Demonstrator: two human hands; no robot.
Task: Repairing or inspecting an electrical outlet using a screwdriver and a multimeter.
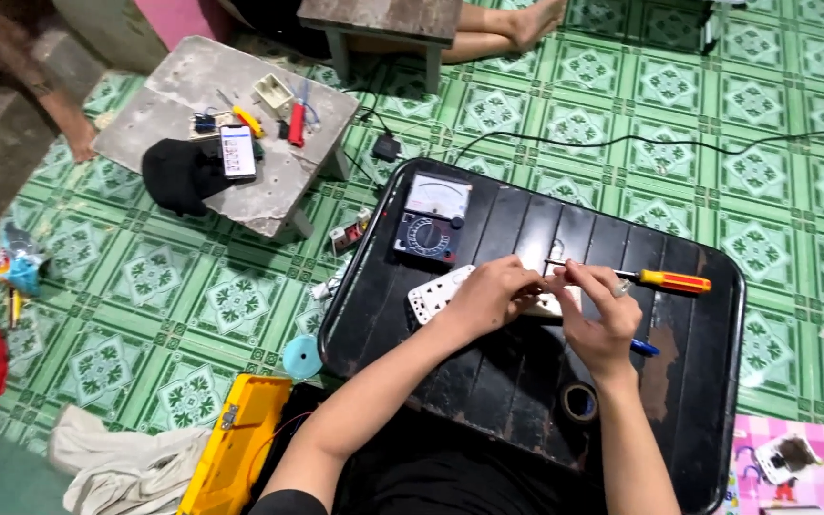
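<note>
nearest me, a roll of black tape (580,401) lies on the black tray (717,381). above it my right hand (603,319) is closed around a screwdriver with an orange handle (674,281), its tip at the white socket strip (441,291). my left hand (493,294) pinches that strip at mid-tray, fingers curled shut. i judge the tip could slip and jab my left fingers, or a loosened screw could roll off. the strip looks white, flat and long. an analog multimeter (431,217) sits beyond.
</note>
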